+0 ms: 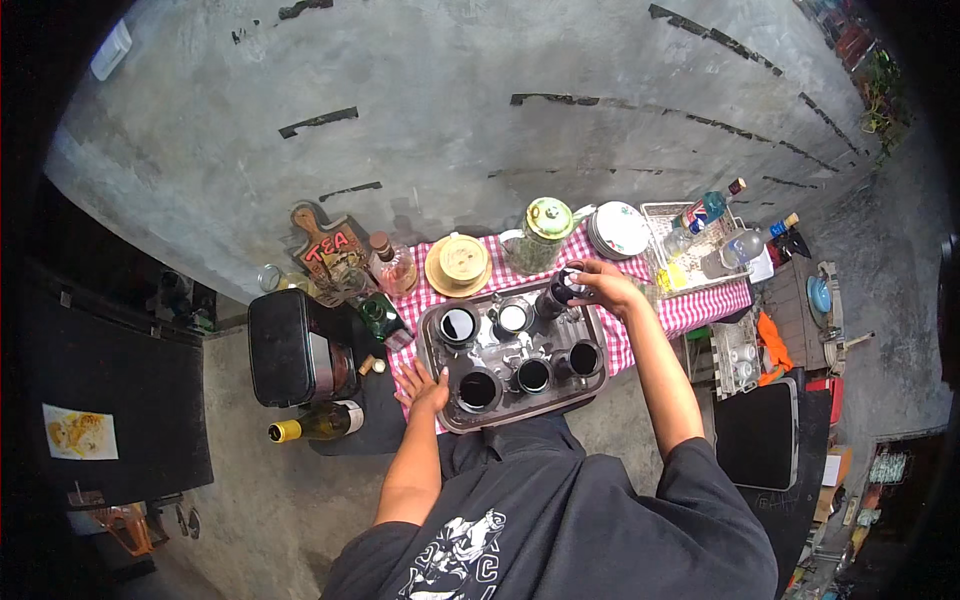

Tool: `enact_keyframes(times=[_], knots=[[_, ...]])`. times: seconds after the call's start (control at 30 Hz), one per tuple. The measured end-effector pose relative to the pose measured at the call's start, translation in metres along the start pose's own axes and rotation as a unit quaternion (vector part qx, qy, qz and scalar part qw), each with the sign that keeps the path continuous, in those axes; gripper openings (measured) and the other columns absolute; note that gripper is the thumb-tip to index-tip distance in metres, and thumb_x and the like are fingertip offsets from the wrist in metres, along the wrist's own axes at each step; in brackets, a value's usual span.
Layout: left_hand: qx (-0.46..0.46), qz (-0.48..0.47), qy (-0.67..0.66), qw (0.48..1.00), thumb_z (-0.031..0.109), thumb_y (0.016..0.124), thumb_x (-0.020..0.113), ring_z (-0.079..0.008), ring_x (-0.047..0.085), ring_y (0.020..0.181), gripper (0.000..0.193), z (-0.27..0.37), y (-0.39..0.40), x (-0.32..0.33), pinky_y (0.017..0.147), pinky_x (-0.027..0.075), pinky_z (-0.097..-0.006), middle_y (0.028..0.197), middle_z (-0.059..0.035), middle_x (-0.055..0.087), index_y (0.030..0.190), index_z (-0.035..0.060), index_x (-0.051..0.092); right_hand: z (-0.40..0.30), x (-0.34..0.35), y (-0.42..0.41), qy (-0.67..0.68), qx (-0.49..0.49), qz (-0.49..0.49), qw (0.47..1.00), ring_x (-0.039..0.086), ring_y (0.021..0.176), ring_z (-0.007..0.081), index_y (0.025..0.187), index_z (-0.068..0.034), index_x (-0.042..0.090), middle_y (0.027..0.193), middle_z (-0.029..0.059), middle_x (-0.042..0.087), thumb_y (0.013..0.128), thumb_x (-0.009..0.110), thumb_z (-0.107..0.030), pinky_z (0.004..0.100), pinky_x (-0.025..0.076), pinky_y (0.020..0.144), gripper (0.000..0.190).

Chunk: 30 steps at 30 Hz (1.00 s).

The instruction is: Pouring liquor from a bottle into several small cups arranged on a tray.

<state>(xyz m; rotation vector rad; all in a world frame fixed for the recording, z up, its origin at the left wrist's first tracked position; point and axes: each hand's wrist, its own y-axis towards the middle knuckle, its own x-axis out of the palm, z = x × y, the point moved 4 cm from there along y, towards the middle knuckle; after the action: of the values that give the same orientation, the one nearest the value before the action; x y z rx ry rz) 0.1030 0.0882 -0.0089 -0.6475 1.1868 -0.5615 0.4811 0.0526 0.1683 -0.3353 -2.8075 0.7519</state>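
A brown serving tray (491,352) lies before me, its surface wet-looking, with several glass mugs on it. My right hand (604,287) grips a glass of dark liquid (552,298) by its upper part, over the tray's far right corner. At the tray's left edge rests my left hand (424,388), fingers spread, holding nothing. Dark contents fill the near-left mug (478,391), the near-middle mug (534,376), the right mug (583,359) and the far-left mug (458,325). The far-middle mug (514,318) looks white inside, perhaps from glare.
Behind the tray, on a pink checked cloth (705,309), stand a lidded glass pitcher (541,232), stacked plates (619,229), a lidded cup on a saucer (460,262) and a basket of bottles (694,251). A black appliance (281,345) and a lying wine bottle (322,421) are left.
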Motion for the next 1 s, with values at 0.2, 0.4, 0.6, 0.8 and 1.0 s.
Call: enact_keyframes(times=[0.2, 0.4, 0.6, 0.8, 1.0], knots=[[0.000, -0.008, 0.008, 1.000, 0.064, 0.091, 0.032, -0.0353, -0.024, 0.140, 0.086, -0.0022, 0.0023, 0.0003, 0.111, -0.004, -0.0603, 0.154, -0.0131, -0.024, 0.150, 0.0181, -0.011, 0.0013, 0.0006, 0.0039, 0.004, 0.001, -0.007, 1.000, 0.054, 0.112, 0.0234, 0.128, 0.001, 0.046, 0.124, 0.0122, 0.053, 0.087, 0.062, -0.010, 0.0423, 0.058, 0.082, 0.046], [0.002, -0.010, 0.015, 1.000, 0.065, 0.091, 0.031, -0.0359, -0.025, 0.140, 0.087, -0.0032, 0.0046, 0.0011, 0.111, -0.004, -0.0610, 0.153, -0.0133, -0.025, 0.150, 0.0176, -0.011, 0.0015, -0.0004, 0.0067, 0.002, -0.003, -0.008, 1.000, 0.054, 0.111, 0.0234, 0.127, 0.001, 0.047, 0.121, 0.0121, 0.054, 0.086, 0.063, -0.010, 0.0423, 0.059, 0.082, 0.045], [-0.003, -0.016, 0.018, 1.000, 0.066, 0.090, 0.031, -0.0361, -0.024, 0.140, 0.088, -0.0014, 0.0025, 0.0004, 0.111, -0.003, -0.0607, 0.153, -0.0137, -0.026, 0.150, 0.0175, -0.011, 0.0000, -0.0014, 0.0074, -0.006, -0.004, -0.001, 1.000, 0.058, 0.107, 0.0236, 0.130, 0.000, 0.046, 0.120, 0.0110, 0.056, 0.087, 0.062, -0.010, 0.0434, 0.058, 0.081, 0.047], [-0.001, -0.017, 0.021, 1.000, 0.066, 0.090, 0.031, -0.0365, -0.023, 0.141, 0.088, -0.0004, 0.0018, -0.0007, 0.111, -0.003, -0.0604, 0.153, -0.0139, -0.025, 0.150, 0.0174, -0.011, -0.0023, -0.0003, 0.0068, -0.009, 0.004, -0.003, 1.000, 0.054, 0.112, 0.0239, 0.128, 0.002, 0.046, 0.123, 0.0116, 0.053, 0.087, 0.064, -0.012, 0.0405, 0.059, 0.082, 0.047], [-0.002, -0.013, 0.018, 1.000, 0.066, 0.090, 0.031, -0.0365, -0.023, 0.140, 0.088, -0.0023, 0.0025, -0.0004, 0.111, -0.003, -0.0606, 0.153, -0.0144, -0.025, 0.150, 0.0171, -0.011, -0.0026, 0.0014, 0.0079, -0.009, 0.003, -0.002, 1.000, 0.050, 0.118, 0.0238, 0.130, 0.003, 0.044, 0.130, 0.0126, 0.049, 0.087, 0.064, -0.012, 0.0401, 0.059, 0.082, 0.049]])
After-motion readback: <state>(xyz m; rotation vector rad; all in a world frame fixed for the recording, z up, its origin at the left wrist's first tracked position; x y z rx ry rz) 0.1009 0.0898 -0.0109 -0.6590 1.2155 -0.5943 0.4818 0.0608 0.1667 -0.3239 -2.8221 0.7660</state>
